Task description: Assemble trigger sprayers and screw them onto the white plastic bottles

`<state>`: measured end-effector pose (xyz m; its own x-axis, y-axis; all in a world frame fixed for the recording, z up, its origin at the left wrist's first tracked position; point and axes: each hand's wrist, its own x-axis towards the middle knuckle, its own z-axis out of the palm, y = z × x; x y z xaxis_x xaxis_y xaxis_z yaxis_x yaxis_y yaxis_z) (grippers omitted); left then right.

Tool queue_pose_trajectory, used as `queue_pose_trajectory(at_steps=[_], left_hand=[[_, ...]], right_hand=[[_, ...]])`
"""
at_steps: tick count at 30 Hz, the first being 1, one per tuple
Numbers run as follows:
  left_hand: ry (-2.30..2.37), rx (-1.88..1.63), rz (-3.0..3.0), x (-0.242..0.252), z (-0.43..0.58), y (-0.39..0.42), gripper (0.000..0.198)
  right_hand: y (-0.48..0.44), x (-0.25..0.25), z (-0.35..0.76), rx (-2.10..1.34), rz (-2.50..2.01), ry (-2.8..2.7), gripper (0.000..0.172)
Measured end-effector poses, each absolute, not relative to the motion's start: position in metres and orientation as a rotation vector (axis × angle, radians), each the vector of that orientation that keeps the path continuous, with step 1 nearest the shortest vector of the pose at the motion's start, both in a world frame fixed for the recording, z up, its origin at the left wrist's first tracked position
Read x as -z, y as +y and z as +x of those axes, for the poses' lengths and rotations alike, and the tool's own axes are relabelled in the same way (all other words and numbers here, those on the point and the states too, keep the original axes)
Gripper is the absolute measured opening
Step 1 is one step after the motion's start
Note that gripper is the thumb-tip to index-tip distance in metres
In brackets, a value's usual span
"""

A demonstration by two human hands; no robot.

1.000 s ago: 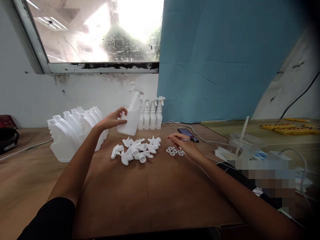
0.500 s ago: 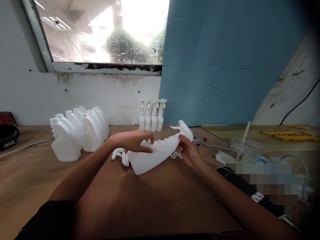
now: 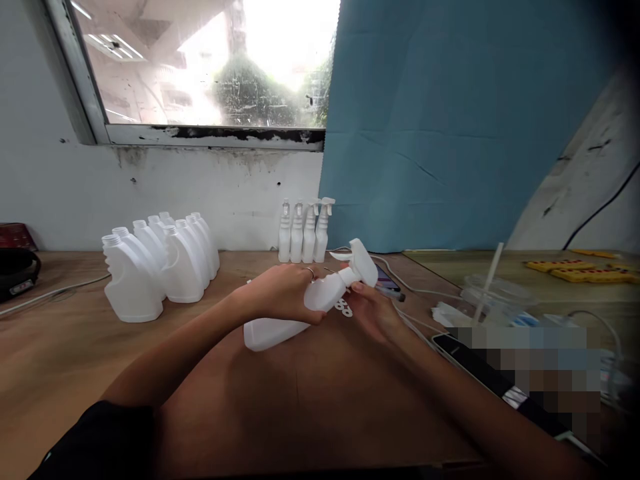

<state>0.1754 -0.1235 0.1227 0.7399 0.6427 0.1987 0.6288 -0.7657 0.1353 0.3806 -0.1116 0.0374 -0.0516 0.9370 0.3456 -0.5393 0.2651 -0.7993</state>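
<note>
A white spray bottle (image 3: 274,333) lies tilted above the table, its base low on the left and its neck raised to the right. My left hand (image 3: 280,292) is wrapped over the middle of its body, thumb in front. A white trigger head (image 3: 364,263) sits at the bottle's neck. At the collar, the fingers of my right hand (image 3: 374,308) are closed on the trigger head. Several small white rings (image 3: 343,307) lie on the table behind the right hand. Loose white parts behind the left hand are mostly hidden.
Capless white bottles (image 3: 133,287) stand grouped at left. Several spray bottles (image 3: 303,237) stand by the wall. A phone (image 3: 387,277), cables, a clear plastic cup (image 3: 495,293) with a straw and a black device (image 3: 475,363) lie at right. Yellow pieces (image 3: 580,272) lie farther back.
My left hand has slid right along the bottle and closed around its body. The bottle has turned, and its trigger head has shifted slightly left. My right hand stays near the collar.
</note>
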Motion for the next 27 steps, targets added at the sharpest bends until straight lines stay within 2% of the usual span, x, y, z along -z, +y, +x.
queue_pose_trajectory(at_steps=[4, 8, 16, 21, 24, 27], left_hand=[[1.101, -0.360, 2.865, -0.123, 0.173, -0.122, 0.049], [1.084, -0.251, 2.819, -0.122, 0.175, -0.123, 0.054], [0.872, -0.224, 2.714, -0.127, 0.171, -0.127, 0.047], [0.593, -0.169, 2.559, -0.133, 0.166, -0.118, 0.053], [0.451, 0.040, 2.337, -0.141, 0.157, -0.112, 0.059], [0.487, 0.124, 2.223, -0.153, 0.139, -0.112, 0.074]], right_hand=[[-0.109, -0.033, 0.380, -1.292, -0.498, -1.082, 0.036], [-0.111, -0.034, 0.381, -1.293, -0.545, -1.090, 0.033], [-0.114, -0.037, 0.385, -1.284, -0.551, -1.159, 0.035], [-0.119, -0.041, 0.392, -1.401, -0.535, -1.176, 0.040], [-0.123, -0.049, 0.396, -1.418, -0.410, -1.174, 0.039], [-0.122, -0.059, 0.400, -1.373, -0.348, -1.133, 0.031]])
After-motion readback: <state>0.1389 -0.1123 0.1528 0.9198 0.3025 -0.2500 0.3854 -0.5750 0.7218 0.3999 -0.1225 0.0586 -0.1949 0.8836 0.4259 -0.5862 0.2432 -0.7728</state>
